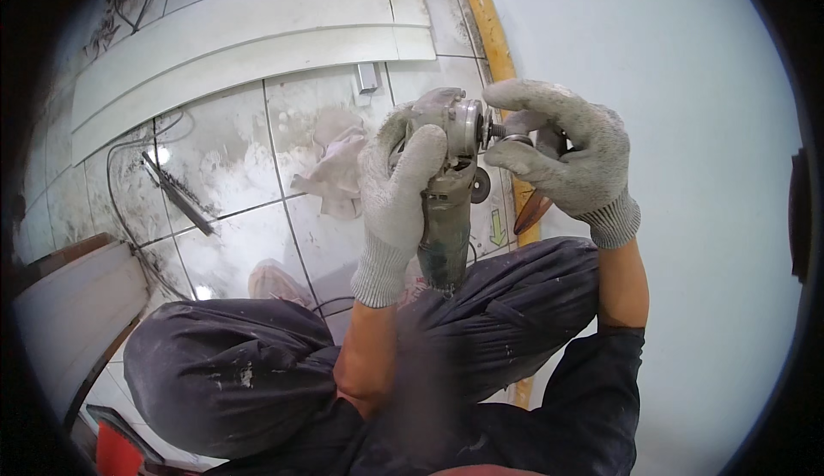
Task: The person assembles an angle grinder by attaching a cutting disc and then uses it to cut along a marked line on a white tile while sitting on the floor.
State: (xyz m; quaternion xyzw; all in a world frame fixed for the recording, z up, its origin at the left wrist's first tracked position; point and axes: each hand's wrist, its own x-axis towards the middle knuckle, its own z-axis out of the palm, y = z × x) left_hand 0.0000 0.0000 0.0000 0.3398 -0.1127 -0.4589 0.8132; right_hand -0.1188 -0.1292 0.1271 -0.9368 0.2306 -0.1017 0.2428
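I hold a dusty angle grinder [446, 227] upright in my gloved left hand [399, 180], fingers wrapped round it just below the gear head, with its threaded spindle [496, 131] pointing right. My gloved right hand [566, 158] is curled beside the spindle, holding a small round metal piece [517, 139] between fingers and thumb at the spindle's end; whether the two touch is hard to tell. A small black disc [481, 186] shows just behind the grinder, partly hidden by it.
Long white boards [249, 34], a short metal tube [367, 78], a pale cloth [330, 163], a dark bar [180, 193] and cables lie on dirty tiles. A yellow strip [485, 17] edges the pale wall or surface [687, 218] at right. Pale panels [77, 330] stand lower left.
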